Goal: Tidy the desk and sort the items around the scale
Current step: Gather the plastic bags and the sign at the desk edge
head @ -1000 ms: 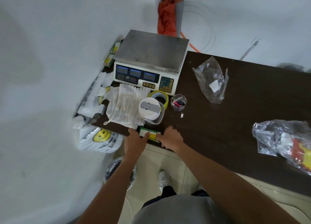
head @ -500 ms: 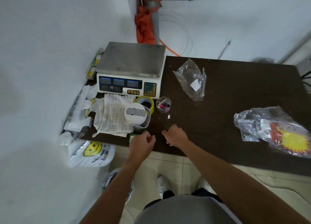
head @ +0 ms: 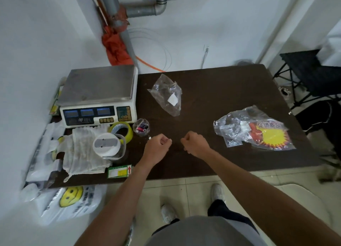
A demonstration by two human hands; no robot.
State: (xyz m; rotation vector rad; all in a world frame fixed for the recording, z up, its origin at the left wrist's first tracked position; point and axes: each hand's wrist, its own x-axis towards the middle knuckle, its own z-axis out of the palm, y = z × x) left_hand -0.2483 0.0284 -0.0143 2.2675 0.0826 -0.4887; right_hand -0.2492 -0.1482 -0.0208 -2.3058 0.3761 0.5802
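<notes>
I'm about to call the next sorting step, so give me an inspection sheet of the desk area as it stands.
Surface: dark desk, a white crumb on it.
Job's things: scale at back left; yellow tape roll, clear cup of coloured bits and white lidded container before it; green label card at front edge.
Clutter: white cloth left; clear bag centre; bags with promo sticker right; smiley bag below the front left edge.
Hands: left hand and right hand over the desk, fingers curled, nothing seen held.
Cables: orange cable and thin wire loop behind the desk.
Surroundings: grey pipe, black folding stool.
</notes>
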